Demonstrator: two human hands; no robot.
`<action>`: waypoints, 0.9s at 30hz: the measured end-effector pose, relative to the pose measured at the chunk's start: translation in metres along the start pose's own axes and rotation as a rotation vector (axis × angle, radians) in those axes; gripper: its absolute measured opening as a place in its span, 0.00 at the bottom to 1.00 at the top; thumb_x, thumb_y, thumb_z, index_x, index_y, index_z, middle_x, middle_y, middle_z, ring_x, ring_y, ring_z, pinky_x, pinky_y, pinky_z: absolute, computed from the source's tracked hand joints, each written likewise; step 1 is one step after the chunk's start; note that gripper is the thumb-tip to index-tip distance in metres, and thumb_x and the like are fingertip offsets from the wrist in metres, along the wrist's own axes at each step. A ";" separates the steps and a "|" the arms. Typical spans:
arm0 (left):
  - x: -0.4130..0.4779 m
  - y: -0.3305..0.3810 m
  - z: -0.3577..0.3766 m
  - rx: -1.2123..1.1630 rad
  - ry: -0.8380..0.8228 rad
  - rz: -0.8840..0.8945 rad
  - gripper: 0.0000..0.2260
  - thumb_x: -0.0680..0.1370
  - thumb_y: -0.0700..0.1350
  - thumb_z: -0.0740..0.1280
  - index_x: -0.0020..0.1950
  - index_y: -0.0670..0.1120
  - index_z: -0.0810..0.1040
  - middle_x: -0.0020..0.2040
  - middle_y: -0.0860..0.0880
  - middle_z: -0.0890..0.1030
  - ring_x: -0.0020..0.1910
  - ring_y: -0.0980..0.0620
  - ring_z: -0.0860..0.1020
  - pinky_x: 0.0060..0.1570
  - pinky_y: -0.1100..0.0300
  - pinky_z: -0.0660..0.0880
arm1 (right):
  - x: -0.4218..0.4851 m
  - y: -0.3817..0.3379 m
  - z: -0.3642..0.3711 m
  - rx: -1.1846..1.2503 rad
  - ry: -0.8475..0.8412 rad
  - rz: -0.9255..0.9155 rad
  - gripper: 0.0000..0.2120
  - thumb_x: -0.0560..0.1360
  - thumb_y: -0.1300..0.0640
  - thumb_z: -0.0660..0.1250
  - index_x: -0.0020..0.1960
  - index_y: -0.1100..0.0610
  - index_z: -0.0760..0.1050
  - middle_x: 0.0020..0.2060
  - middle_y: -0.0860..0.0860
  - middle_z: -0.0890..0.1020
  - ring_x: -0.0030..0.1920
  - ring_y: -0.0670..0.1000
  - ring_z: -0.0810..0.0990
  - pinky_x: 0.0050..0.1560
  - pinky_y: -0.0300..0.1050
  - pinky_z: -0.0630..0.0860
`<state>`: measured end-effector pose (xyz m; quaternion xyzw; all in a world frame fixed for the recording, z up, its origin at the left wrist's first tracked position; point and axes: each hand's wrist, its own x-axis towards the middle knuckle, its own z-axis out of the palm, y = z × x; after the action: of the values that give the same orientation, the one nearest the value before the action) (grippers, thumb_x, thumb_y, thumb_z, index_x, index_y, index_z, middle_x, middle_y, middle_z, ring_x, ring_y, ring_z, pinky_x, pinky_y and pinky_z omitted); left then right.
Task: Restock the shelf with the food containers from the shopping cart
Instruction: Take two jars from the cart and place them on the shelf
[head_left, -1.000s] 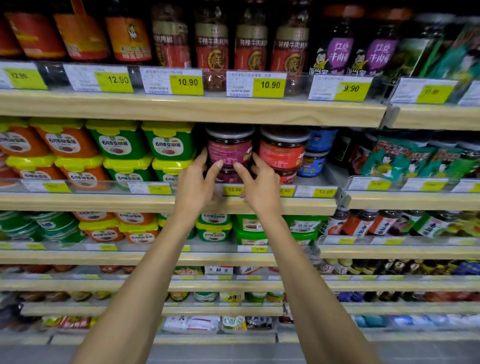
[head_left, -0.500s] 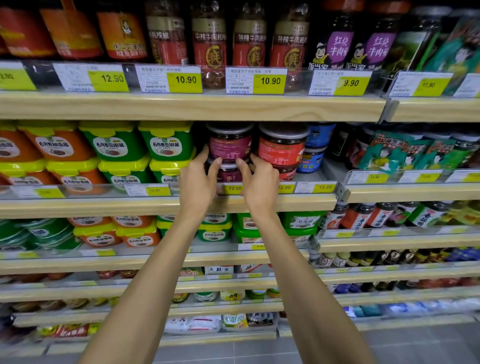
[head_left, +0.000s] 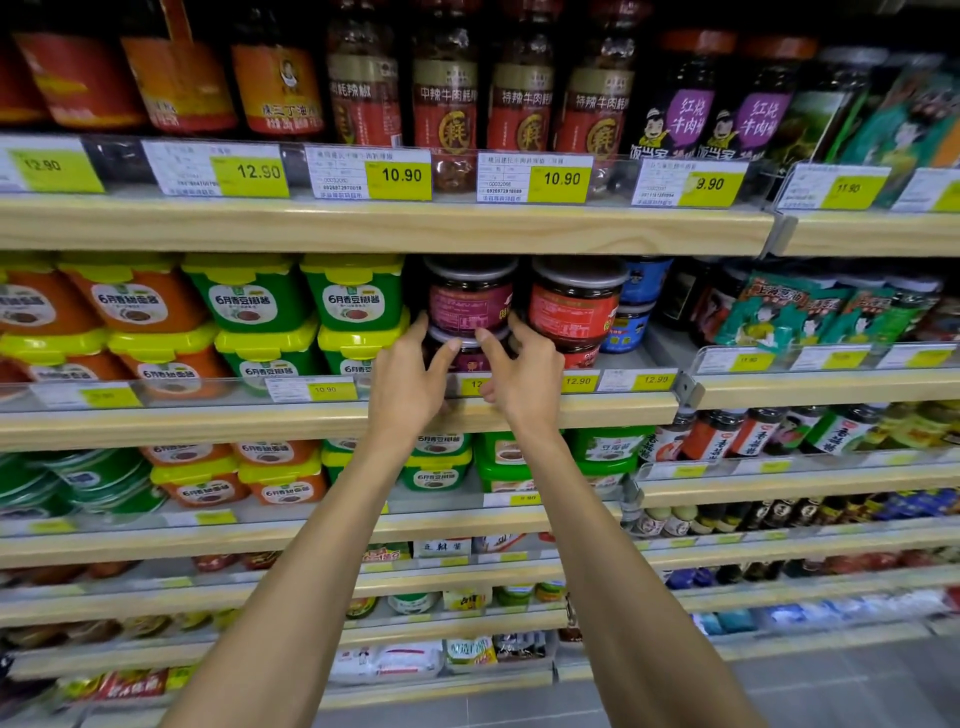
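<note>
Both arms are reaching up to the second shelf (head_left: 332, 421) from the top. The left hand (head_left: 405, 384) and right hand (head_left: 522, 376) are sitting close together at the shelf's front edge, fingers curled around the sides of the lower dark-red jar (head_left: 467, 356), thumbs angling in toward each other just under its lid. Whether the fingers are actually pressing the jar or only framing it, cannot tell. A second jar with a magenta label (head_left: 470, 299) is standing stacked on top of it. Just to the right, a red-label jar stack (head_left: 574, 306) is standing, with blue tubs (head_left: 636, 306) behind. To the left, green tubs with yellow lids (head_left: 304, 317) are sitting stacked two high, orange tubs (head_left: 130, 312) beyond them. Yellow price tags (head_left: 561, 179) are lining the shelf above, under tall sauce jars (head_left: 524, 88).
</note>
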<state>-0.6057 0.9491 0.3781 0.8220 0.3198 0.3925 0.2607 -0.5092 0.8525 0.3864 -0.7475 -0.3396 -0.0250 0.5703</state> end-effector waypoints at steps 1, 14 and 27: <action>-0.002 0.001 0.000 -0.004 0.003 0.007 0.22 0.81 0.56 0.66 0.72 0.49 0.73 0.47 0.42 0.85 0.46 0.40 0.83 0.46 0.53 0.77 | -0.001 -0.001 -0.001 0.007 -0.001 0.010 0.15 0.80 0.49 0.68 0.64 0.54 0.78 0.39 0.53 0.85 0.22 0.48 0.80 0.31 0.53 0.81; -0.035 0.027 -0.014 -0.077 0.048 0.067 0.13 0.82 0.56 0.61 0.59 0.52 0.80 0.43 0.53 0.86 0.42 0.53 0.83 0.42 0.50 0.80 | -0.021 0.010 -0.061 -0.051 0.096 0.090 0.16 0.80 0.44 0.65 0.57 0.55 0.82 0.42 0.45 0.85 0.27 0.46 0.82 0.34 0.54 0.82; -0.014 0.072 0.069 -0.109 -0.072 0.008 0.31 0.79 0.63 0.63 0.79 0.52 0.63 0.67 0.45 0.79 0.59 0.39 0.81 0.56 0.46 0.79 | 0.038 0.062 -0.115 -0.082 -0.094 0.063 0.35 0.73 0.31 0.65 0.73 0.49 0.69 0.61 0.46 0.82 0.46 0.46 0.85 0.47 0.43 0.83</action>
<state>-0.5328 0.8789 0.3821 0.8214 0.2851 0.3806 0.3150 -0.4062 0.7633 0.3907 -0.7809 -0.3411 0.0144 0.5231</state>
